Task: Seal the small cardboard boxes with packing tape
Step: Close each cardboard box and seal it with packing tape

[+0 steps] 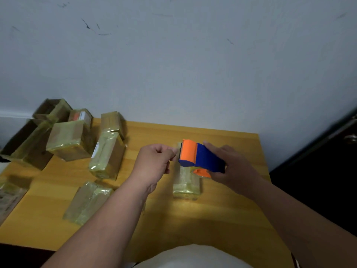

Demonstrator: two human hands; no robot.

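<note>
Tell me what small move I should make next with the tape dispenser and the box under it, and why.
Probably bring the tape end down onto the box. Your right hand holds the blue and orange dispenser above the box, and your left hand appears to pinch the tape end at the dispenser's toothed edge, though the tape itself is too faint to be sure. Nothing joins the dispenser to the box yet.

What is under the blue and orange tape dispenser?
Under the tape dispenser, held by the right hand, a taped small box lies on the wooden table. Its near end shows; the dispenser covers its far part.
</note>
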